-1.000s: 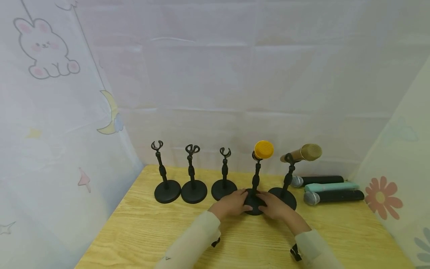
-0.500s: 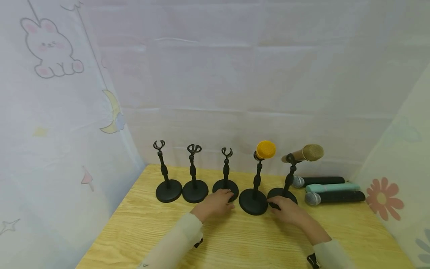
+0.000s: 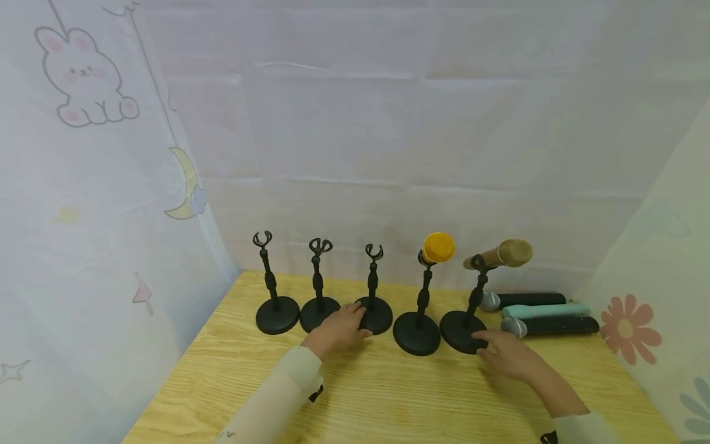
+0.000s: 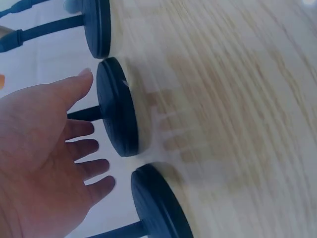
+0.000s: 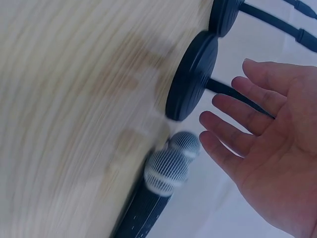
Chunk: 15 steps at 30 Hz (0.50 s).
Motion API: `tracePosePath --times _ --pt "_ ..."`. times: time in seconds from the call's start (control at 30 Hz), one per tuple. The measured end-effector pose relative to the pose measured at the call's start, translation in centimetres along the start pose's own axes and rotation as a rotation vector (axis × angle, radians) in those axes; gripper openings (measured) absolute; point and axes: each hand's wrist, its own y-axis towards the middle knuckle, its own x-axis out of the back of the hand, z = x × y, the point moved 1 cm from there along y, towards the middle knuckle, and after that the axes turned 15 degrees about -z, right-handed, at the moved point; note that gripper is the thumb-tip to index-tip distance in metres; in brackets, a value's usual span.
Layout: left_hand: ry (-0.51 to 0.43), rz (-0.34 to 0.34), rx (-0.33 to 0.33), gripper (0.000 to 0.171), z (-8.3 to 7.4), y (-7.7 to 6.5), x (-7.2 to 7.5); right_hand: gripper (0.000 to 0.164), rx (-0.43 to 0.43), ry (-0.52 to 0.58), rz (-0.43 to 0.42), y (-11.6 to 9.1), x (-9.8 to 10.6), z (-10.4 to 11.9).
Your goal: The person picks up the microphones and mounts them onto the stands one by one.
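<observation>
Five black desk microphone stands are lined up on the table. My left hand (image 3: 337,330), fingers loosely spread, is beside the base of the middle stand (image 3: 376,317) and partly covers the second stand (image 3: 320,311). In the left wrist view its palm (image 4: 39,158) shows with nothing held. My right hand (image 3: 513,356) is at the front right of the rightmost stand's base (image 3: 463,333), which carries a gold microphone (image 3: 513,253); its fingers are relaxed and hold nothing. Between the hands stands another stand (image 3: 417,334) with a yellow microphone (image 3: 439,247).
At the far left is a stand (image 3: 277,316) with a bare clip. On the right lie a black microphone (image 3: 554,325), a mint-green one (image 3: 546,311) and another black one (image 3: 532,300). A pale cloth wall (image 3: 344,135) rises behind the table (image 3: 388,401).
Both hands have let go of the base of the yellow microphone's stand and moved apart, the left hand leftward to the middle stand, the right hand rightward to the gold microphone's stand.
</observation>
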Motion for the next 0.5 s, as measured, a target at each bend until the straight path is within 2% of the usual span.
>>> tracePosePath --times 0.13,0.33,0.5 --pt "-0.03 -0.019 0.014 0.069 0.4 0.3 -0.3 0.036 -0.014 -0.029 -0.047 -0.9 0.9 -1.0" --pt "-0.053 -0.058 0.031 0.068 1.1 1.2 -1.4 0.033 0.024 -0.077 -0.127 -1.5 2.3 -2.4" --pt "-0.062 -0.058 0.035 0.07 1.8 2.2 -2.4 0.031 -0.005 -0.114 -0.167 -1.9 3.1 -4.1"
